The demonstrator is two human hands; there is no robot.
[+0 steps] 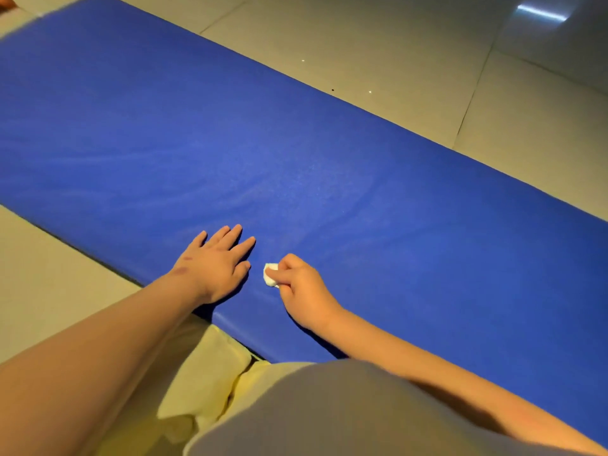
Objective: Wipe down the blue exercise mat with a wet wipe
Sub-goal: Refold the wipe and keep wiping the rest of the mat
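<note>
The blue exercise mat lies flat on the floor and runs from the upper left to the lower right. My left hand rests flat on the mat near its front edge, fingers straight and spread. Just to its right, my right hand grips a small crumpled white wet wipe against the mat surface. Faint streaks show on the mat to the left of the hands.
Beige floor tiles surround the mat on the far side and at the left. My grey shirt and yellow-green clothing fill the bottom. A light reflection shines on the floor at top right.
</note>
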